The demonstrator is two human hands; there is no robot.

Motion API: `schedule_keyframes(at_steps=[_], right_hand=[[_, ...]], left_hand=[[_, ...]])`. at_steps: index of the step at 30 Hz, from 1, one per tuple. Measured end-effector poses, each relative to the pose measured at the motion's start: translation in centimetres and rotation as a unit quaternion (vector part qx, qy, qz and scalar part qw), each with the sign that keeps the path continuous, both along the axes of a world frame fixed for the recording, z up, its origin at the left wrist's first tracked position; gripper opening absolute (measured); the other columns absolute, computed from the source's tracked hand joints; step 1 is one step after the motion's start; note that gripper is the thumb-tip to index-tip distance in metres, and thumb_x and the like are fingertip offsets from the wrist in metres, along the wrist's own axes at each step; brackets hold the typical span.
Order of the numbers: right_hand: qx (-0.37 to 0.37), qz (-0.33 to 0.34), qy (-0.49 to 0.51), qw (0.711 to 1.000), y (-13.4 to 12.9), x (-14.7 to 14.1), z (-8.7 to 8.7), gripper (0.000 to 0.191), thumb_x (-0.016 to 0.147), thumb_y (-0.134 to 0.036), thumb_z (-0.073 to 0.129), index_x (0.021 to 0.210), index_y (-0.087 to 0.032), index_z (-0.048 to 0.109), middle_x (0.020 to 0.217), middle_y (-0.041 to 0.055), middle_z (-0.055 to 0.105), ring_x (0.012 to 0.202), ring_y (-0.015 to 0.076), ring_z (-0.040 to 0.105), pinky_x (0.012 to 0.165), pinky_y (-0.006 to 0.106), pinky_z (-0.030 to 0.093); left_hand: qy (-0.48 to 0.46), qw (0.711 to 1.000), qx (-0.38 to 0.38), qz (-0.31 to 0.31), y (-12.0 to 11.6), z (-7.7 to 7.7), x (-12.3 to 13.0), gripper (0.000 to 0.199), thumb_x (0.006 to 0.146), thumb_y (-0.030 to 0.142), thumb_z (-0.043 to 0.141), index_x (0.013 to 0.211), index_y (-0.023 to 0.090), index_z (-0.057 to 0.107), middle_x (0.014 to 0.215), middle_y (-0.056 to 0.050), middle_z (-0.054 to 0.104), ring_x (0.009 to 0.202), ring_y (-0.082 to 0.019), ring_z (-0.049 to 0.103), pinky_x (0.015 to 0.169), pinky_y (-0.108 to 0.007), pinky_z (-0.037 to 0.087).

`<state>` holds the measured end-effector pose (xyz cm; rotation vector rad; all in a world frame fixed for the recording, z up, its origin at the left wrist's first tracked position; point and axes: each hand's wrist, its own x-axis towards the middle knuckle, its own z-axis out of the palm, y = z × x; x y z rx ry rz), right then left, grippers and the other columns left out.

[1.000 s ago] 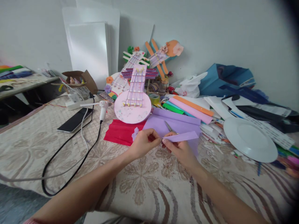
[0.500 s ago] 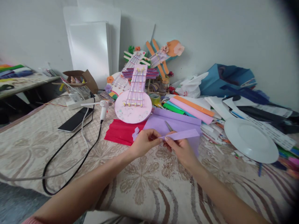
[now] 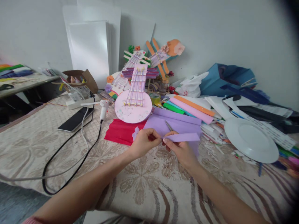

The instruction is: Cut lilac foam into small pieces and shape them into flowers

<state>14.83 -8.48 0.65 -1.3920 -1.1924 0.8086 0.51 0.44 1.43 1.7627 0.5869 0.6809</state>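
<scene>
Now the left hand (image 3: 145, 143) and right hand (image 3: 180, 151) are tightly pinching a purple strip (image 3: 184, 137), the right shifting leftward, apparently concentrating work at the strip's left end.

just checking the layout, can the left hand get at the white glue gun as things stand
Probably yes: between the left hand and the white glue gun only low red paper and a small lilac piece show. But its fingertips seem to pinch the lilac strip, so it may need to let go first.

A pale pink sleeve (image 3: 34, 220) edges the person's left forearm (image 3: 93, 183). The left hand (image 3: 144, 143), right hand (image 3: 181, 150) and visible right forearm (image 3: 217, 186) are bare.
</scene>
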Motion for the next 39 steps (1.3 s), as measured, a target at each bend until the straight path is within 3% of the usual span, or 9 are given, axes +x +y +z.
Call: schedule_keyframes(at_steps=[4, 11, 19, 26, 39], right_hand=[[0.003, -0.021, -0.06, 0.998, -0.16, -0.02, 0.33, 0.018, 0.082, -0.036, 0.052, 0.075, -0.02, 0.056, 0.061, -0.0015, 0.052, 0.057, 0.0131, 0.049, 0.055, 0.025, 0.038], [0.0, -0.019, -0.041, 0.999, -0.15, -0.09, 0.36, 0.017, 0.085, -0.034, 0.051, 0.077, -0.019, 0.054, 0.061, -0.0023, 0.05, 0.057, 0.0122, 0.047, 0.054, 0.025, 0.037], [0.006, -0.03, -0.052, 0.998, 0.0, -0.08, 0.13, 0.018, 0.083, -0.036, 0.051, 0.076, -0.02, 0.055, 0.063, -0.0019, 0.053, 0.056, 0.0123, 0.049, 0.054, 0.025, 0.038], [0.007, -0.034, -0.089, 0.995, -0.19, -0.12, 0.42, 0.016, 0.084, -0.033, 0.048, 0.077, -0.02, 0.054, 0.064, -0.0007, 0.053, 0.059, 0.0135, 0.049, 0.054, 0.025, 0.039], [-0.022, 0.015, -0.054, 0.998, -0.19, -0.28, 0.09, 0.018, 0.083, -0.036, 0.05, 0.074, -0.021, 0.053, 0.063, -0.002, 0.054, 0.058, 0.0143, 0.05, 0.057, 0.026, 0.038]], left_hand=[[0.002, 1.0, 0.013, 0.006, -0.05, -0.12, 0.11, 0.012, 0.073, 0.025, 0.059, 0.071, 0.013, 0.058, 0.07, -0.004, 0.064, 0.064, -0.012, 0.058, 0.06, -0.022, 0.046], [-0.003, 1.0, -0.009, -0.019, 0.0, 0.15, 0.1, 0.017, 0.074, 0.028, 0.06, 0.079, 0.012, 0.06, 0.076, -0.005, 0.067, 0.068, -0.012, 0.061, 0.063, -0.023, 0.048], [-0.004, 0.999, -0.034, -0.008, -0.11, 0.7, 0.07, 0.017, 0.076, 0.03, 0.057, 0.074, 0.013, 0.06, 0.072, -0.004, 0.065, 0.064, -0.011, 0.059, 0.057, -0.021, 0.046], [0.012, 1.0, -0.001, -0.001, -0.1, 0.42, 0.04, 0.016, 0.076, 0.03, 0.056, 0.076, 0.014, 0.059, 0.074, -0.003, 0.064, 0.067, -0.012, 0.059, 0.062, -0.023, 0.047], [0.004, 1.0, 0.013, 0.01, -0.06, 0.17, 0.05, 0.014, 0.074, 0.026, 0.056, 0.071, 0.013, 0.057, 0.067, -0.002, 0.059, 0.061, -0.01, 0.053, 0.057, -0.02, 0.044]])
